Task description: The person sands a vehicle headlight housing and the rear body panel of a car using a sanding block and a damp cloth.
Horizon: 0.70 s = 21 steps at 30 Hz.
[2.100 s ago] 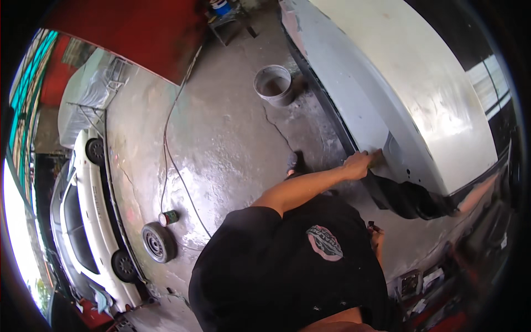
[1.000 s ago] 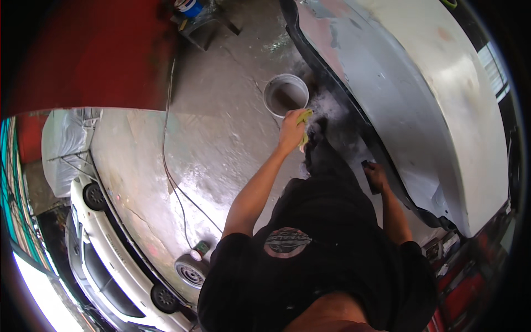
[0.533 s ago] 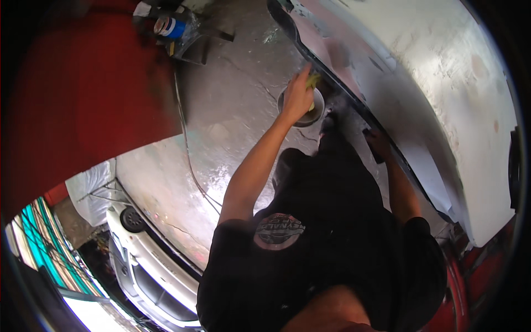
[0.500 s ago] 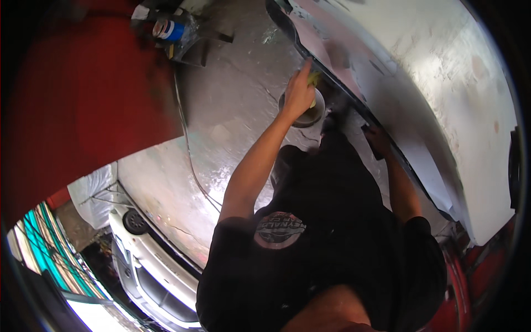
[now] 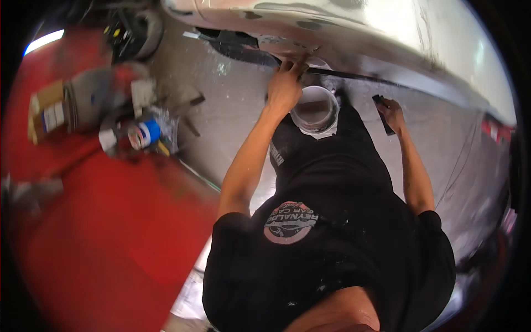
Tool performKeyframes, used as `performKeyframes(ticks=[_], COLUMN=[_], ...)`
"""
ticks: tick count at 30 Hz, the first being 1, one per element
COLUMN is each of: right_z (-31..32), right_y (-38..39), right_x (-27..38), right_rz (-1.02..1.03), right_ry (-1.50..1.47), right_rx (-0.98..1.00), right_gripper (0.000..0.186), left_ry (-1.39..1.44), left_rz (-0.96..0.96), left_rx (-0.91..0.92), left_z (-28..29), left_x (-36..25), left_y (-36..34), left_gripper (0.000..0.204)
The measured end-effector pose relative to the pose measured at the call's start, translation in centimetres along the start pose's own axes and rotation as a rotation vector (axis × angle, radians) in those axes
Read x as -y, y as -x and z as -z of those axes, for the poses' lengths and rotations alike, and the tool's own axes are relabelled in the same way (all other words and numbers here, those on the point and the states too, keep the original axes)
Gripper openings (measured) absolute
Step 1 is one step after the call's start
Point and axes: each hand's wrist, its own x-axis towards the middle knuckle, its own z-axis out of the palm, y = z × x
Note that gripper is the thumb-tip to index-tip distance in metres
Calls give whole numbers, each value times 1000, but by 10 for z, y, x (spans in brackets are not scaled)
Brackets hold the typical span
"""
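This side of the bucket [image 5: 315, 92], your shirt [image 5: 337, 216] bears a round lettered emblem. Right of the bucket, your right hand [image 5: 394, 115] clamps a dark block [image 5: 382, 114], its far end leaning bucketward; nearer, up-left of the bucket, your left hand [image 5: 285, 86] meets the car panel's [image 5: 387, 55] lower edge, its finger grip unclear; well left, a blue-and-white labelled can [image 5: 145, 134].

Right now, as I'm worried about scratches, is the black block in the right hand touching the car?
Apart: the head view shows a strip of floor between the black block and the car.
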Motion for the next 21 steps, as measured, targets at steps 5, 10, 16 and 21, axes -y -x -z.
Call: performKeyframes(ticks=[5, 10, 16, 21], right_z=[-68, -99, -145, -164], right_y=[49, 76, 102, 85], right_x=[109, 202, 222, 233], right_rz=[-270, -252, -367, -298], right_ry=[-488, -515, -759, -983], right_rx=[-147, -318, -526, -647], right_gripper=[55, 54, 55, 56], left_ry=[303, 332, 281, -10], left_rz=[-256, -391, -707, -1112], left_rx=[71, 193, 110, -16], left_z=[65, 184, 268, 268], left_x=[36, -10, -68, -124], left_y=[0, -12, -53, -126], left_gripper=[51, 43, 46, 40])
